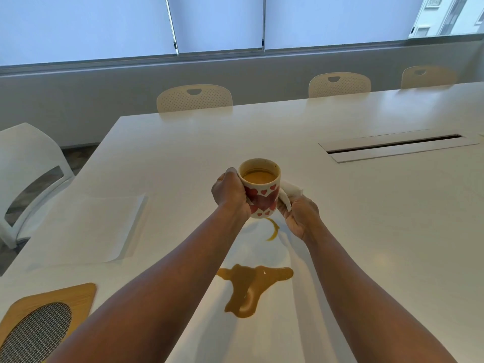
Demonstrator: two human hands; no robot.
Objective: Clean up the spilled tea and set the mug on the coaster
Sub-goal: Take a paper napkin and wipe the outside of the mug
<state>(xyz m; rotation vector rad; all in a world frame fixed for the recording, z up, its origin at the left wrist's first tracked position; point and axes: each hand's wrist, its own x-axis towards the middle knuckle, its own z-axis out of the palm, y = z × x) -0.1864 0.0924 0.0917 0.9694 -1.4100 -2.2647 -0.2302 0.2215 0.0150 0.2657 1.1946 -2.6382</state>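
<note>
A white mug (262, 191) with red hearts, holding tea, is lifted just above the white table (183, 142). My left hand (230, 193) grips the mug's left side. My right hand (301, 218) holds a white tissue (289, 191) against the mug's right side. Under the mug a curved ring of tea (273, 230) marks the table. A larger brown tea puddle (248, 286) lies nearer to me, between my forearms. The wooden coaster (60, 294) with a woven grey centre sits at the near left corner.
A sheet of white paper (86, 226) lies left of the mug. A cable slot (392, 145) is set into the table at the far right. Beige chairs (195, 98) line the far edge, and a white chair (26, 176) stands at the left.
</note>
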